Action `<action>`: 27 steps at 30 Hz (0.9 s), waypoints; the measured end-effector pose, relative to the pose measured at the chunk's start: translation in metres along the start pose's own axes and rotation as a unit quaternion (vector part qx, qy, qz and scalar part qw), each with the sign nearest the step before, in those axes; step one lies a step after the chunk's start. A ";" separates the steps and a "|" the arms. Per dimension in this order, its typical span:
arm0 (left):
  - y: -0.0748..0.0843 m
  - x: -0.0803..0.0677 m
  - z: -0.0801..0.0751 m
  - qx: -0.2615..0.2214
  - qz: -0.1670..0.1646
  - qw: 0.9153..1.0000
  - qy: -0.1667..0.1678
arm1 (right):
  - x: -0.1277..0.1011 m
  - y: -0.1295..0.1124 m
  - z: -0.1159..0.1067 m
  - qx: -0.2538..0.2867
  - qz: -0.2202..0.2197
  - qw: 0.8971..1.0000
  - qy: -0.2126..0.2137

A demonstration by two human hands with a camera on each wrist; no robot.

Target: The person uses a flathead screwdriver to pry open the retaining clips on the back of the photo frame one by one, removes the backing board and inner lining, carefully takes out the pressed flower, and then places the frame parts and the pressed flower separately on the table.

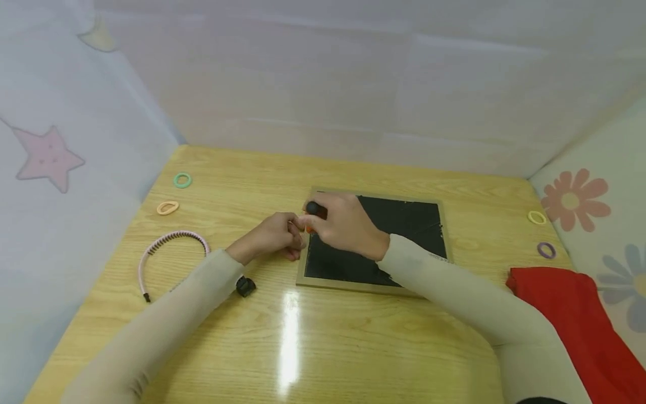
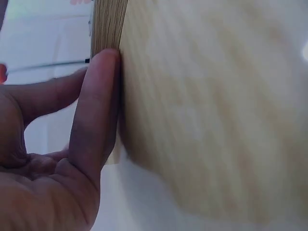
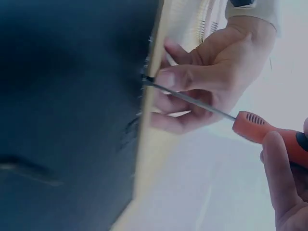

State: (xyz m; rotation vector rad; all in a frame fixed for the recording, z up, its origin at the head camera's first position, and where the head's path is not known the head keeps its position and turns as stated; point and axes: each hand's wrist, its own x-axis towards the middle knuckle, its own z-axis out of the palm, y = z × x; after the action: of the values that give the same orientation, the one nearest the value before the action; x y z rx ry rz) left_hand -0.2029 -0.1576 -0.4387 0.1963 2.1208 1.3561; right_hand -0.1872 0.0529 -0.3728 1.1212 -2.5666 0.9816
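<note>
A picture frame (image 1: 348, 285) with a thin wooden border lies on the table, its black backing board (image 1: 404, 219) facing up. My right hand (image 1: 348, 224) grips a screwdriver (image 3: 250, 126) by its orange and black handle, above the frame's left border. The thin metal shaft slants down to a small dark tab (image 3: 148, 80) at the inner edge of the border. My left hand (image 1: 275, 233) holds that same border, thumb close beside the screwdriver tip and fingers against the outer side. In the left wrist view a fingertip presses the wooden side (image 2: 108, 26).
On the left are a green hair tie (image 1: 182, 180), an orange hair tie (image 1: 167, 208) and a pink headband (image 1: 174, 234). A yellow hair tie (image 1: 537, 217), a purple one (image 1: 546, 250) and red cloth (image 1: 560, 297) lie on the right. Patterned curtains surround the table.
</note>
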 end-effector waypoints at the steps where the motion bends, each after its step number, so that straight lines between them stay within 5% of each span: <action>1: 0.001 0.001 0.000 0.009 -0.004 1.000 0.004 | -0.004 0.004 -0.004 0.014 0.025 1.000 -0.004; 5: 0.008 0.008 0.000 0.059 -0.012 0.998 0.025 | -0.022 0.020 -0.021 0.046 0.112 0.992 -0.023; 9: 0.013 0.016 0.002 0.112 -0.006 0.992 0.054 | -0.042 0.033 -0.035 0.020 0.148 0.987 -0.054; 19: 0.019 0.026 0.005 0.189 -0.023 0.978 0.091 | -0.088 0.047 -0.036 -0.062 0.136 0.966 -0.211; 27: 0.012 0.020 0.002 0.175 -0.025 0.980 0.092 | -0.105 0.046 -0.024 -0.051 0.146 0.969 -0.192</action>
State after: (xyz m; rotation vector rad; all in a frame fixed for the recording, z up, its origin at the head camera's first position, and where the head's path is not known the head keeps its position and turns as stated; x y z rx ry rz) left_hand -0.2203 -0.1423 -0.4372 0.1621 2.4936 0.9962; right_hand -0.1478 0.1531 -0.4192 1.0070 -3.1239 0.7301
